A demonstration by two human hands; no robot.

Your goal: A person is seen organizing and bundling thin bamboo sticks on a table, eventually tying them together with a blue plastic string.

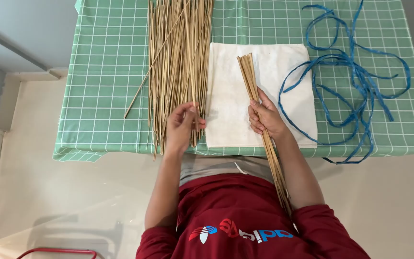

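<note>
Sticks lie in a big pile at upper centre of the frame. Left hand pinches one stick from it; right hand grips a thin bundle over the white cloth. Bundle may slide apart if this grip loosens.

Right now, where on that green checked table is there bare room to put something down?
The green checked tablecloth lies bare left of the loose pile of thin tan sticks. The white cloth sheet is open between the left hand and the right hand, which grips a small stick bundle. The right side is crowded with tangled blue plastic ribbon.
</note>
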